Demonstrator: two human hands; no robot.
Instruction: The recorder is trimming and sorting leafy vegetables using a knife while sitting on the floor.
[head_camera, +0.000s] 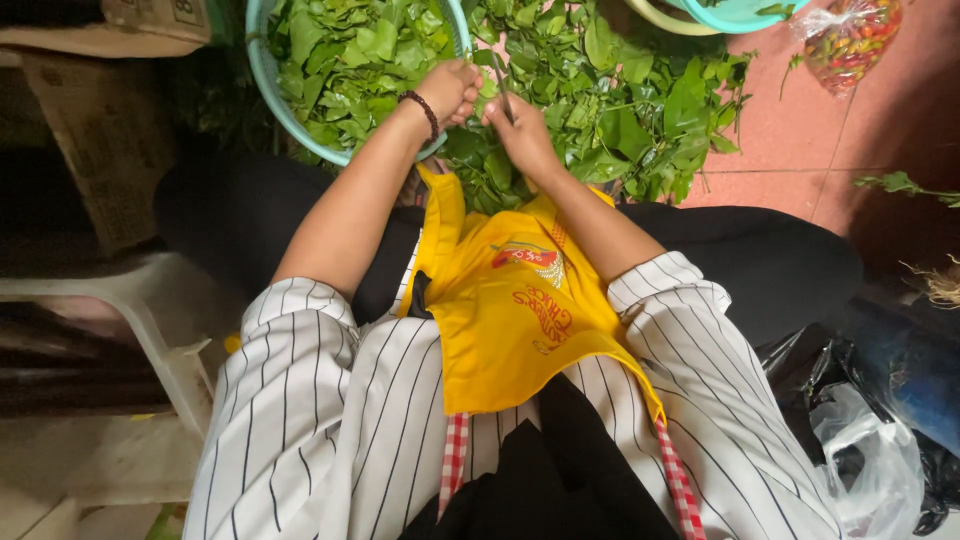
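Terracotta floor tiles (800, 130) lay beyond the hands, glazed red-brown with pale grout lines, and the corner looked dim and cluttered. Left of the grip stood a white plastic stool (150, 310) with flattened cardboard (90, 130) behind it. Down to the right sat a heap of black and clear plastic bags (870, 440).

On to the containers! A turquoise basin (262, 70) sat just left of the grip, piled with loose green leaves. Beyond the grip to the right, another turquoise bowl (740, 12) poked in at the frame's edge, and farther right a clear bag of red and green chillies (850, 40) rested on the tiles. A loose heap of leafy stems (640, 110) spread right of the hands.

Now the grip itself: the left hand (450, 90), beaded bracelet (424, 112) on its wrist, was clenched around one end of a thin green stem (500, 85). The right hand (520, 130) pinched the same stem just beside it, knuckles nearly touching. The stem sat between both hands above the basin's near rim, its long axis running away from the body, far tip pointing toward the leaf pile.
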